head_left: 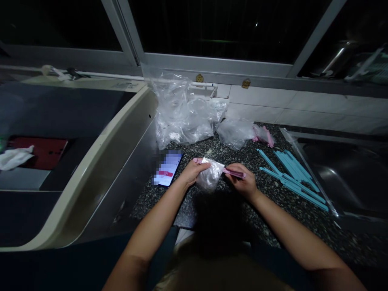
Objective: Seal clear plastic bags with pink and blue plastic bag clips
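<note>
Between my hands, a small clear plastic bag (209, 178) hangs from a long pink bag sealing clip (235, 173) that lies across its upper edge. My left hand (194, 170) is closed, pinching the bag's top and the clip's left end. Closed around the right part of the clip is my right hand (244, 184). Several light blue sealing clips (292, 178) lie loose on the dark speckled counter to the right. Beyond my hands, a plastic bag with pink clips (263, 135) rests near the wall.
Crumpled clear plastic bags (188, 117) are heaped at the back. A lit phone (168, 167) lies left of my hands, beside a large cream-edged appliance (121, 133). To the right is a metal sink (342, 169). Windows and white tiles (263, 99) line the back.
</note>
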Motion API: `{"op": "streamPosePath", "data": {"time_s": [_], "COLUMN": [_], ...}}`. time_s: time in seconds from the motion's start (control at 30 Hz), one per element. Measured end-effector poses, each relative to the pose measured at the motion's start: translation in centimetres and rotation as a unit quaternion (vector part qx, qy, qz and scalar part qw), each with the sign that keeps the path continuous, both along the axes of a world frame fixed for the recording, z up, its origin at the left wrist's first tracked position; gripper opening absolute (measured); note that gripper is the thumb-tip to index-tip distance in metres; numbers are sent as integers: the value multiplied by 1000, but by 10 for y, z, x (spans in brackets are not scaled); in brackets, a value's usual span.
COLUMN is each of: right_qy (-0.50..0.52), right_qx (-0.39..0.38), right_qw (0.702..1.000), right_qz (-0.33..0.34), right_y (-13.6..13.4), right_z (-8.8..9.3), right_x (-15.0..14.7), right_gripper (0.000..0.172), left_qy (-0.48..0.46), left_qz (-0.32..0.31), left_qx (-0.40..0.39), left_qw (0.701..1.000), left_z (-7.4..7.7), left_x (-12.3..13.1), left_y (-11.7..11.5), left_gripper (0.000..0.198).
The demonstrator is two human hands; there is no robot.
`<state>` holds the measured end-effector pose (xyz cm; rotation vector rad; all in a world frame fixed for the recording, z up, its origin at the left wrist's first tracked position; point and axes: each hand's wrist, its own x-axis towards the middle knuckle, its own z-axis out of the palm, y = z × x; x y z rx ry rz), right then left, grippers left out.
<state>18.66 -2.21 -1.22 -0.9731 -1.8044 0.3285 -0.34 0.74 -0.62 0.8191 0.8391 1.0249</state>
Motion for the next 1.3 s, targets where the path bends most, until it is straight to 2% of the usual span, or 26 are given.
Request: {"op": "streamPosePath", "data": {"time_s": [0.23,0.53,0.87,1.13,1.3], "right_qy": [4,-25,3,7,0], "right_qx": [15,14,-35,-9,21], "right_qw": [1000,1000,999,999,999], "right_qz": [-10,11,21,34,25], "right_y": [-1,0,2,4,6], "right_z": [-1,2,2,1,-1], "right_x": [1,3,2,-1,0], "right_gripper": [8,12,11,9,8], "left_qy": [13,23,62,112,104], "left_qz": [5,13,24,24,3], "left_qx": [16,54,75,119,119], "left_qw": [1000,998,995,986,987], "left_z": [3,-6,-3,-3,-5], "left_x": [3,4,4,2,2], "left_y": [-2,-2,-4,-3,-2], "left_gripper": [29,26,30,34,40]}}
